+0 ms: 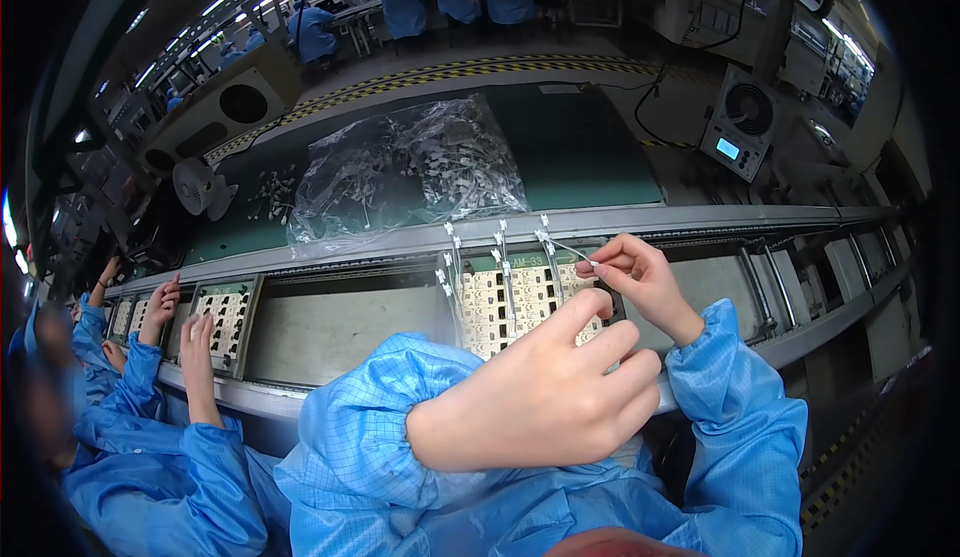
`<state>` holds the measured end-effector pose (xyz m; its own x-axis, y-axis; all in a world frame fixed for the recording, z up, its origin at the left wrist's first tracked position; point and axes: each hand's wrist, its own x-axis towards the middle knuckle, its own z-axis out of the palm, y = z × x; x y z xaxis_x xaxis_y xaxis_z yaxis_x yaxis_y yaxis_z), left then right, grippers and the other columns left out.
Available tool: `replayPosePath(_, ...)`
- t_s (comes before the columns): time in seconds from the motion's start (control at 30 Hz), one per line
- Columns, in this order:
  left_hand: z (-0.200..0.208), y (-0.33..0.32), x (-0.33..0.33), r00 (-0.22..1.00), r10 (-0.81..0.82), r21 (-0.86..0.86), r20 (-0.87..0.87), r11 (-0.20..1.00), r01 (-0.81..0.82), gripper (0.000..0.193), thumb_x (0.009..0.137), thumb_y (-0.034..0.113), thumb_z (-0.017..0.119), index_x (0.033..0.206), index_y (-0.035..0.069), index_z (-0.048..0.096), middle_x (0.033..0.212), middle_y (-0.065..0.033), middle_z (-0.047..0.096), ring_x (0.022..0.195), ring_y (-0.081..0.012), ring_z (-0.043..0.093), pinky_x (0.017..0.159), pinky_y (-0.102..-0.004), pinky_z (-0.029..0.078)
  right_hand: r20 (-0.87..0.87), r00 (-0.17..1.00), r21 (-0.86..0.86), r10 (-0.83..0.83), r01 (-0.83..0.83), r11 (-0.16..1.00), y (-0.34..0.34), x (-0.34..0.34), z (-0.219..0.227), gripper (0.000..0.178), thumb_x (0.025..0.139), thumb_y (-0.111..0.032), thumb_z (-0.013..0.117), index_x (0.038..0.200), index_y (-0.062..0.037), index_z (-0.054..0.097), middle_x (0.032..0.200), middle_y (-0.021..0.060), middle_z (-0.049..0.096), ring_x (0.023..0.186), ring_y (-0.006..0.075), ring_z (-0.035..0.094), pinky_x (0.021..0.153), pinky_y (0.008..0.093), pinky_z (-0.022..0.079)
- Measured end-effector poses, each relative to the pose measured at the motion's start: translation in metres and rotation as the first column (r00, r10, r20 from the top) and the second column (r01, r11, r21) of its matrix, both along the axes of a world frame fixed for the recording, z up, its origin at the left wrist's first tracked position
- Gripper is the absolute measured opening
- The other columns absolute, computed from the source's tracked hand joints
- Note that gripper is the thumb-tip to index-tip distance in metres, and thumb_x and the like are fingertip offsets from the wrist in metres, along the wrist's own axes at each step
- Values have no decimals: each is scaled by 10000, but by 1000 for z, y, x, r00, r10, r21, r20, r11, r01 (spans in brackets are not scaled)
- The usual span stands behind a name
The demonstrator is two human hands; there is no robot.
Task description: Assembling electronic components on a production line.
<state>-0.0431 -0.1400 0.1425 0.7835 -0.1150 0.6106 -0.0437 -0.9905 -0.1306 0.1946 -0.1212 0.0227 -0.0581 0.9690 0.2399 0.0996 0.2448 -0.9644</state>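
With finger and thumb, my right hand (645,277) pinches the end of a thin cable with small white connectors (568,248), above the far right corner of a circuit board panel (484,312). My left hand (545,387) is held nearer to me, over the front of the panel. Its fingers are curled in, and whatever is between the fingertips is hidden. The panel is cream with rows of dark parts and a green far edge. Several more white-ended cables (503,257) lie across it, their ends reaching over the conveyor's far rail (400,233).
Beyond the rail, a clear plastic bag (400,162) full of cables lies on a green bench (570,147), with loose cables (272,195) beside it. At left, a co-worker's hands (197,342) are over another panel (228,322). A small fan (200,189) and a boxed blower (740,122) stand beyond.
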Motion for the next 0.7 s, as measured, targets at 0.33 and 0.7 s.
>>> replayPosePath(0.33, -1, -1, -2, 1000, 12, -3, -22, 1000, -12, 173, 647, 133, 673, 791, 48, 627, 745, -12, 478, 729, -175, 526, 815, -387, 508, -4, 1000, 23, 3, -3, 1000, 1, -4, -1, 70, 962, -18, 604, 1016, 21, 581, 1038, 130, 739, 1016, 143, 694, 883, 272, 541)
replayPosePath(0.7, 8, 4, 0, 996, 6, 15, -89, 1000, -5, 213, 663, 157, 721, 850, 81, 653, 850, -14, 597, 776, -181, 591, 820, -413, 498, 61, 998, 52, -6, 3, 999, 6, 2, -7, 143, 968, -72, 640, 1064, 30, 607, 1041, 132, 721, 1020, 171, 695, 858, 286, 569)
